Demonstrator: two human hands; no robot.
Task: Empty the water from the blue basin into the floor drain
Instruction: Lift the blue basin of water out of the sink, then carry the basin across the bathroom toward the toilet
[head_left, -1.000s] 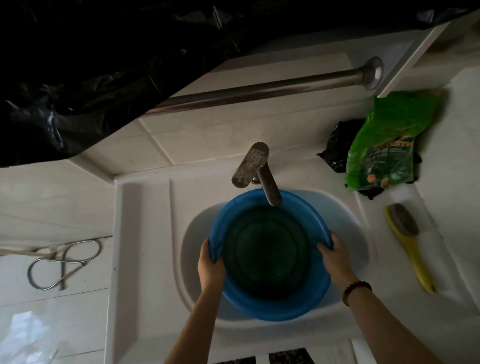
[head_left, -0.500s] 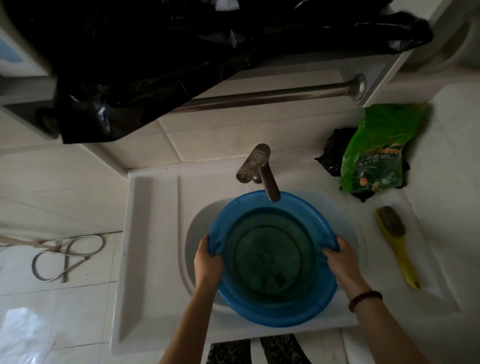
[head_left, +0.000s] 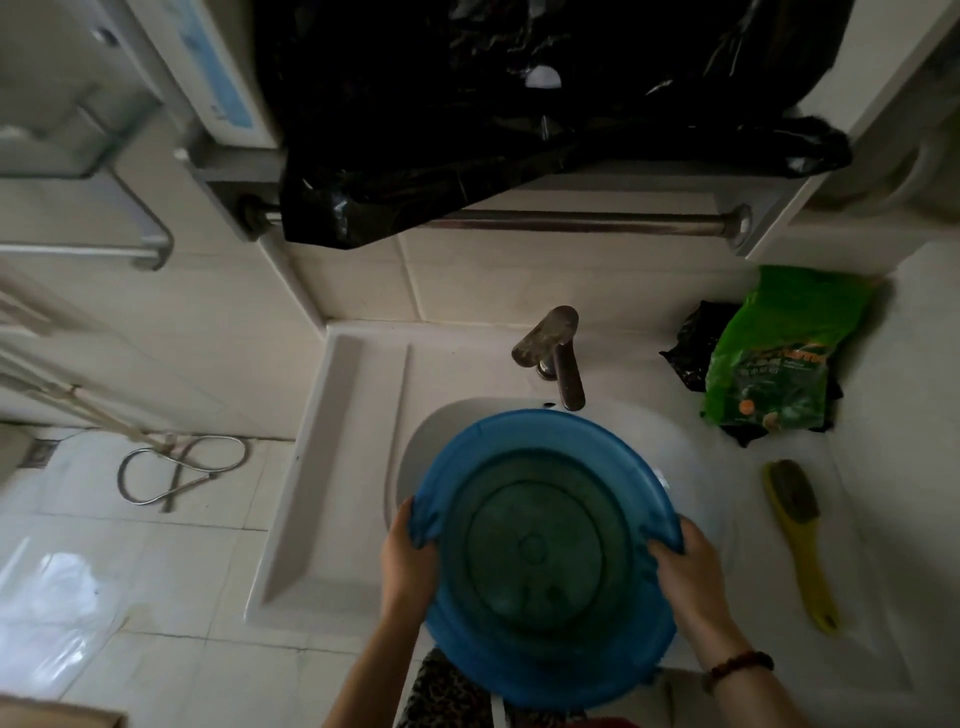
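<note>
Blue basin (head_left: 545, 545) drawn nearer, both hands' fingers (head_left: 655, 546) hidden inside rim.

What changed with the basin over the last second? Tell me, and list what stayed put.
The blue basin has been drawn back from under the faucet toward the person, now overhanging the sink's front edge. The left hand and right hand keep gripping its rim. The green bag and yellow brush have not moved.

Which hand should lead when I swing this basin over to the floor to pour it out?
Left, probably. The open floor lies to the left of the sink. Both hands grip the basin rim, so the left hand can guide while the right hand lifts to tip.
</note>
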